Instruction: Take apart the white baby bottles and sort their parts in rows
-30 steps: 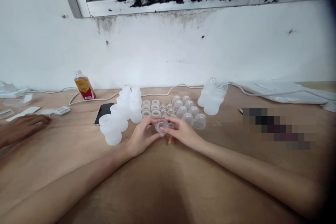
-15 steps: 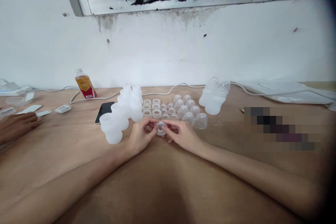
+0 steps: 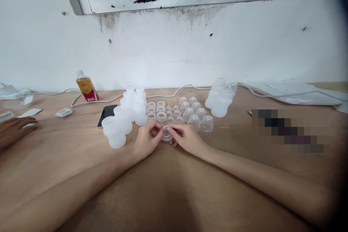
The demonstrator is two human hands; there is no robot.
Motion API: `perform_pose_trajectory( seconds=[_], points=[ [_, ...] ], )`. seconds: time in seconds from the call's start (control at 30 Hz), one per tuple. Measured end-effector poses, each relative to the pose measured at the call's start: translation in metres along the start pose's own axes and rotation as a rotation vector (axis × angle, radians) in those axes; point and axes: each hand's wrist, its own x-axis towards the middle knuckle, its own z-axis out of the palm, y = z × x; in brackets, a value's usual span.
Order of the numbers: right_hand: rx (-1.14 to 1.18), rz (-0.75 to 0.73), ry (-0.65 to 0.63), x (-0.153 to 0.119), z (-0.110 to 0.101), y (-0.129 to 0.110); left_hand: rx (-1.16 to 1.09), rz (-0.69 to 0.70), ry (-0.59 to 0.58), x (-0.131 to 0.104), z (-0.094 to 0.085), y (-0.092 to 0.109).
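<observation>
Uneven thumb pressure is judged the chief risk: the clear bottle teat (image 3: pixel 166 133), held within a collar piece (image 3: pixel 167 139), could be tipped askew or popped loose if one side were pushed harder than the other. A slip also seems possible, since both parts look smooth and are pinched only near the edge. Should the fingers be jerked forward, the loose teats (image 3: pixel 179 120) just beyond could be scattered, or the collar rings (image 3: pixel 161 116) beside them shoved out of their two columns. To the left, the milky-white bottles (image 3: pixel 116 140) stand close enough to be toppled by a careless wrist.

Grip: the piece is held from both sides, in front of the rings and teats, near the middle of the wooden table (image 3: pixel 152 195). By the left hand (image 3: pixel 146 139) its left edge is pinched between thumb and curled fingers; by the right hand (image 3: pixel 191 140) its right edge is taken, the thumb laid over the top. Both hands are closed in to about the piece's breadth, no wider. (Whether its underside is rested on the wood cannot be told; the lower fingers are partly hidden.)
</observation>
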Motion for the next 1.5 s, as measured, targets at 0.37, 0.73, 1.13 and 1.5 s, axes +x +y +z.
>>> perform_pose_trajectory(
  seconds=[0.37, 0.73, 1.13, 1.5],
  points=[
    [-0.035, 0.016, 0.017, 0.0, 0.002, -0.003, 0.033, -0.001, -0.025, 0.001, 0.002, -0.003],
    [0.063, 0.018, 0.073, 0.001, 0.006, 0.008, -0.002, -0.057, -0.029, 0.003, 0.001, -0.008],
    [-0.036, -0.021, 0.071, 0.0, 0.004, 0.001, 0.036, 0.017, -0.075, 0.003, 0.0, -0.005],
    [-0.038, -0.044, 0.085, 0.001, 0.005, 0.005, 0.068, 0.023, -0.097, 0.002, 0.0, -0.004]
  ],
)
